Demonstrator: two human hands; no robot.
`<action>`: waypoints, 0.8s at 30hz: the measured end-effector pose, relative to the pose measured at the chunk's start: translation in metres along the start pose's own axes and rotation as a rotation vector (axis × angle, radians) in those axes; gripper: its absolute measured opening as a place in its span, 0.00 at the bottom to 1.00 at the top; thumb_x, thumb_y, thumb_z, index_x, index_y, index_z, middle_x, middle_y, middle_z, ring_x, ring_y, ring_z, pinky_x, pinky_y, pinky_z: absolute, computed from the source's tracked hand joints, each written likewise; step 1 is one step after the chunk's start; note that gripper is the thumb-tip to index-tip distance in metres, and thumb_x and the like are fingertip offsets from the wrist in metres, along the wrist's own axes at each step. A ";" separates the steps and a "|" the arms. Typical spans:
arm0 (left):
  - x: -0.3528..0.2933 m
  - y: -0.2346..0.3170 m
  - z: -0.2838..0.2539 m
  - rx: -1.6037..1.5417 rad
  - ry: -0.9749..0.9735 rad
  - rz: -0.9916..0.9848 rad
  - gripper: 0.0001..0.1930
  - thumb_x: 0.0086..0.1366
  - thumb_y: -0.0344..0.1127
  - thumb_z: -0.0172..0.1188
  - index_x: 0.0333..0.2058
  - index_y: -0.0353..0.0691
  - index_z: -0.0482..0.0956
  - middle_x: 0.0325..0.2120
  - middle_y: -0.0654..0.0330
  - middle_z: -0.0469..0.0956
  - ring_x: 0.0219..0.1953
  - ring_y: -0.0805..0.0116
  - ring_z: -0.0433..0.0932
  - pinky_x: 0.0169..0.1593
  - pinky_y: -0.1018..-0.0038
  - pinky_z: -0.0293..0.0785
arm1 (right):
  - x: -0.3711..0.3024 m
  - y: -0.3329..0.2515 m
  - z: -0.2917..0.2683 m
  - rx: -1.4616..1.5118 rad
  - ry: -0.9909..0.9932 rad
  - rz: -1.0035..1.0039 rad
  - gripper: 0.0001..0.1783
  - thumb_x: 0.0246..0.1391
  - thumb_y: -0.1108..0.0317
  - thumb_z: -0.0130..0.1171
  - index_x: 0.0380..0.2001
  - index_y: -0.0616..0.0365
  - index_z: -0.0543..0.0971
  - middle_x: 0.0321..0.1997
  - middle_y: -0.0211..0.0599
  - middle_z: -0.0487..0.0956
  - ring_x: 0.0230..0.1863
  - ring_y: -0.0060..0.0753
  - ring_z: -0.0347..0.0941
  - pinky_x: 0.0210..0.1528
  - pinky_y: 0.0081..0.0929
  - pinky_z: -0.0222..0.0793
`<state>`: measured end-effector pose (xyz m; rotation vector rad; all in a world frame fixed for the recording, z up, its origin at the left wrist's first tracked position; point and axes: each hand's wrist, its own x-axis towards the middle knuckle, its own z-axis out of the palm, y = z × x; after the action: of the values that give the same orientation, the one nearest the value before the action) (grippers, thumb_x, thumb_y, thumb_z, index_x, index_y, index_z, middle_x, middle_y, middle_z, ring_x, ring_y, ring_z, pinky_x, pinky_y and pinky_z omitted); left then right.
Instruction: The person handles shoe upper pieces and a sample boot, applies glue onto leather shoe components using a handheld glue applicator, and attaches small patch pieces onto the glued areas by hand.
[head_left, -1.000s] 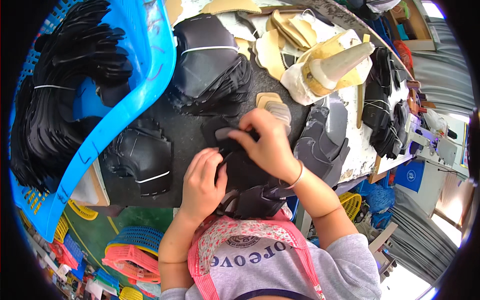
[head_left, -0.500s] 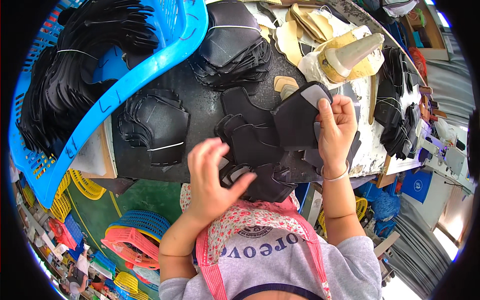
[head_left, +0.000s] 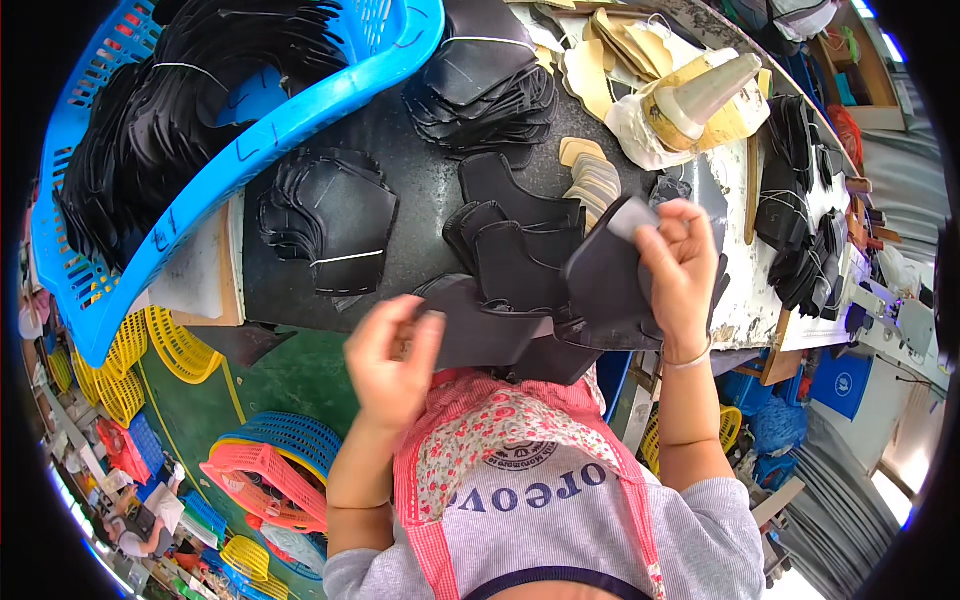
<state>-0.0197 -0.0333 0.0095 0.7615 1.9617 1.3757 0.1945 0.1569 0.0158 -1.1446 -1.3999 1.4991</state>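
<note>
My right hand (head_left: 682,275) pinches a black cut piece (head_left: 607,275) with a light grey patch at its upper corner, raised over the front of the table. My left hand (head_left: 392,360), slightly blurred, has its thumb and fingers closed at the left edge of another black cut piece (head_left: 480,325), which hangs over the table's front edge. Between and behind my hands, several loose black pieces (head_left: 525,262) overlap in a pile. Behind them lies a fanned row of small beige and grey patches (head_left: 594,184).
A blue plastic basket (head_left: 270,135) filled with black pieces stands at the left. Tied black stacks lie at left (head_left: 345,220) and at the back (head_left: 485,80). A glue pot with a pale cone (head_left: 710,95) stands at back right, beside tan pieces (head_left: 590,75). More black bundles (head_left: 785,205) lie right.
My left hand has moved left and down from above the pile, and a black piece has come up at its fingers. My right hand keeps its piece, now tilted. The view has shifted slightly.
</note>
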 end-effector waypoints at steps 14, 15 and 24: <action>0.016 0.031 0.005 -0.056 -0.378 0.209 0.14 0.58 0.27 0.65 0.44 0.33 0.80 0.24 0.59 0.75 0.22 0.77 0.70 0.27 0.79 0.67 | -0.039 -0.002 0.050 -0.311 -0.310 -0.349 0.13 0.50 0.79 0.62 0.40 0.64 0.76 0.37 0.45 0.76 0.33 0.40 0.75 0.37 0.29 0.71; 0.016 0.037 0.010 0.016 -0.456 0.213 0.14 0.59 0.28 0.64 0.45 0.32 0.79 0.26 0.56 0.76 0.23 0.70 0.73 0.29 0.74 0.70 | -0.039 -0.007 0.049 -0.363 -0.413 -0.290 0.11 0.49 0.78 0.62 0.39 0.64 0.77 0.34 0.43 0.77 0.30 0.38 0.75 0.34 0.28 0.71; 0.011 0.004 0.057 0.395 -0.425 0.529 0.06 0.59 0.26 0.60 0.34 0.30 0.78 0.26 0.52 0.75 0.28 0.53 0.77 0.32 0.64 0.74 | 0.028 -0.019 -0.004 -0.925 0.030 -0.664 0.12 0.43 0.73 0.67 0.33 0.60 0.77 0.33 0.45 0.77 0.37 0.51 0.73 0.41 0.41 0.69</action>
<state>0.0168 0.0094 -0.0036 1.7015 1.7647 0.9746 0.1895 0.1861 0.0320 -1.0066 -2.2501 0.3350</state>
